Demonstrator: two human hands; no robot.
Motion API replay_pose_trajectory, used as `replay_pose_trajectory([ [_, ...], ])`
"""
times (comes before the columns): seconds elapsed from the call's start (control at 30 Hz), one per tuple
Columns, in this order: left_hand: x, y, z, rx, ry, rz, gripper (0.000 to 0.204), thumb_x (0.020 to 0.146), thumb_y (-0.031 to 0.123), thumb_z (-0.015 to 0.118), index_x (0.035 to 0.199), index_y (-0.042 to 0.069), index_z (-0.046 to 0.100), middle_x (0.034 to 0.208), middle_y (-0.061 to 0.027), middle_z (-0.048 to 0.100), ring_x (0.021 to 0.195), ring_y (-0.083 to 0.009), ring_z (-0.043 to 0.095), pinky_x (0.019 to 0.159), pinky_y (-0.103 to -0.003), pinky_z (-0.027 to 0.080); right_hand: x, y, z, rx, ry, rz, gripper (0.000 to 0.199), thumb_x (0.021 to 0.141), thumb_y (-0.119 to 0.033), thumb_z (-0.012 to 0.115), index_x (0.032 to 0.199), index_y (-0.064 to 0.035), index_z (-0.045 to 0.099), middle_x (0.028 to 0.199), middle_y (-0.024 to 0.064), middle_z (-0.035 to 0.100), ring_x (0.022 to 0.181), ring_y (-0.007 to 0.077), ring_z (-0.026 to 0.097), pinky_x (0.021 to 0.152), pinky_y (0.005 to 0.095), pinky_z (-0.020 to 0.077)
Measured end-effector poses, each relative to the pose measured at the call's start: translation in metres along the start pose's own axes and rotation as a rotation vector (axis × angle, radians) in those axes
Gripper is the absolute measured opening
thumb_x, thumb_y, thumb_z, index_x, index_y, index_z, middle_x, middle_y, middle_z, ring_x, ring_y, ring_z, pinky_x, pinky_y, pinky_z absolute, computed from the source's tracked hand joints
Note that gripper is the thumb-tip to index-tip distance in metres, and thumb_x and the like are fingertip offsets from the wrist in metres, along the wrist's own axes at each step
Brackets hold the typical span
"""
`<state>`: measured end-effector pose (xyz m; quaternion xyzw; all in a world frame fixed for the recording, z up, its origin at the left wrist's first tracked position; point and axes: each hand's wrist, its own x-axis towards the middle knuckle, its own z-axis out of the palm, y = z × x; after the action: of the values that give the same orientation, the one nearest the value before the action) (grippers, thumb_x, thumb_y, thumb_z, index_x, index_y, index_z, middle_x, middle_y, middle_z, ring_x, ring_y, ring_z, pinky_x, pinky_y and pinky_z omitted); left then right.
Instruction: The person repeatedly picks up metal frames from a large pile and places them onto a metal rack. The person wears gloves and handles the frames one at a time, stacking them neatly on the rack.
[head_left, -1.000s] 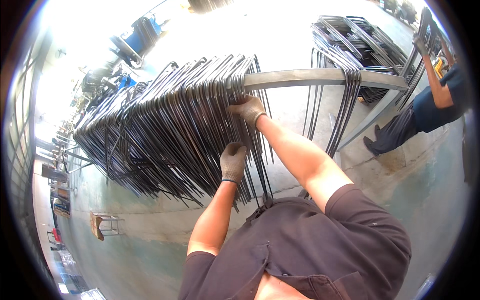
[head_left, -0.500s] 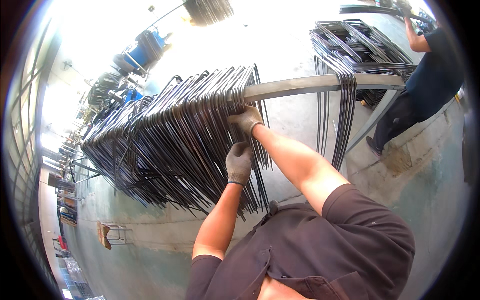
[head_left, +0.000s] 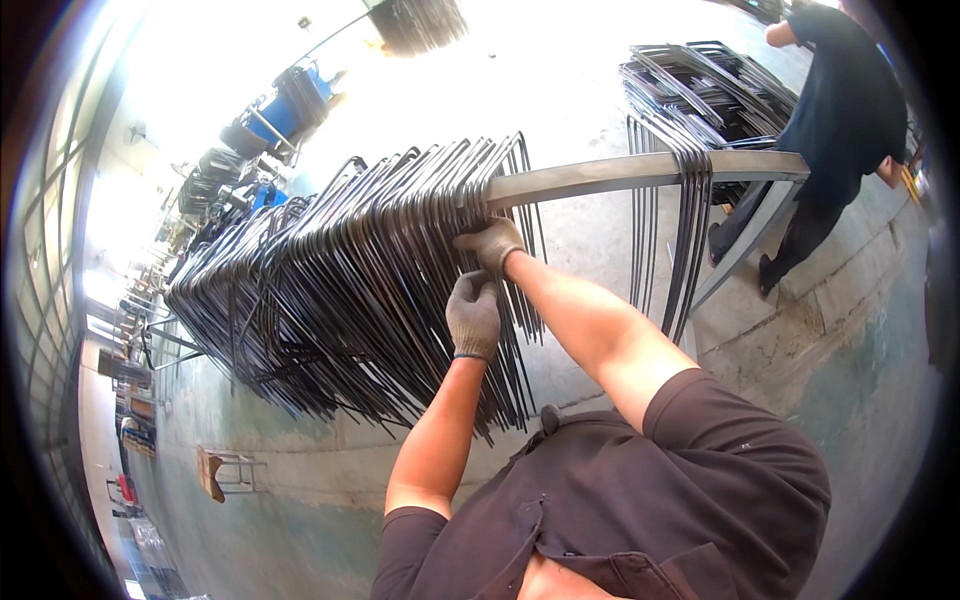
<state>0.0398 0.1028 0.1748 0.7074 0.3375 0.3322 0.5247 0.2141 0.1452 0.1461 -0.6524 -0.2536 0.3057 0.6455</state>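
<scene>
A dense row of dark bent metal tubes [head_left: 330, 270] hangs over a grey metal beam [head_left: 590, 180], their legs slanting down. My right hand [head_left: 492, 246], in a grey knit glove, grips the tubes at the row's right end, just under the beam; its fingertips are hidden among them. Just below it, my left hand [head_left: 473, 318], gloved too, is closed on the tube legs with its fingers curled. How many tubes either hand holds is hidden.
A smaller bunch of bent tubes [head_left: 690, 220] hangs farther right on the beam, by its slanted leg [head_left: 745, 235]. Behind lies a pile of tube frames [head_left: 700, 85]. A co-worker in dark clothes [head_left: 840, 110] stands at the beam's right end. A small stool [head_left: 232, 472] stands lower left.
My left hand has risen slightly along the tubes, closer to my right hand, which stays nearly in place. The co-worker has shifted left, behind the beam's end.
</scene>
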Motion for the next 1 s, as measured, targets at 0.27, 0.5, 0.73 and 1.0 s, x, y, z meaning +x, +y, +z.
replay_pose_trajectory([
  [0.27,0.010,0.005,0.004,0.020,0.025,0.016,0.023,0.110,0.006,0.074,0.131,-0.003,0.075,0.119,-0.0081,0.081,0.110,-0.0163,0.074,0.101,-0.033,0.058,-0.042,-0.020,-0.042,0.112,0.001,-0.025,0.044,0.090,-0.018,0.088,0.128,0.0040,0.083,0.118,0.0145,0.087,0.107,0.0220,0.081,0.098,0.0362,0.0636],
  [0.5,0.040,-0.019,0.051,0.002,-0.161,-0.071,0.037,0.103,0.016,0.084,0.133,-0.004,0.074,0.124,-0.0126,0.083,0.116,-0.0206,0.076,0.104,-0.036,0.058,-0.052,-0.009,-0.083,0.223,0.041,-0.026,0.044,0.093,-0.013,0.088,0.133,0.0031,0.080,0.122,0.0129,0.086,0.108,0.0209,0.079,0.099,0.0370,0.0635],
  [0.73,0.063,-0.040,0.122,-0.374,-0.351,-0.298,0.030,0.106,0.008,0.076,0.134,0.002,0.073,0.121,-0.0075,0.081,0.104,-0.0179,0.076,0.085,-0.034,0.060,-0.081,-0.024,-0.131,-0.110,0.156,-0.110,0.050,0.095,-0.022,0.089,0.140,-0.0021,0.079,0.135,0.0196,0.084,0.126,0.0335,0.080,0.113,0.0405,0.0596],
  [1.0,0.058,-0.023,0.151,-0.218,-0.399,-0.241,0.024,0.107,0.005,0.082,0.128,-0.001,0.074,0.116,-0.0066,0.081,0.100,-0.0198,0.075,0.092,-0.038,0.061,-0.160,-0.006,-0.269,-0.326,1.042,-0.488,0.046,0.099,-0.025,0.089,0.138,-0.0059,0.075,0.125,0.0173,0.079,0.118,0.0328,0.076,0.109,0.0423,0.0609],
])
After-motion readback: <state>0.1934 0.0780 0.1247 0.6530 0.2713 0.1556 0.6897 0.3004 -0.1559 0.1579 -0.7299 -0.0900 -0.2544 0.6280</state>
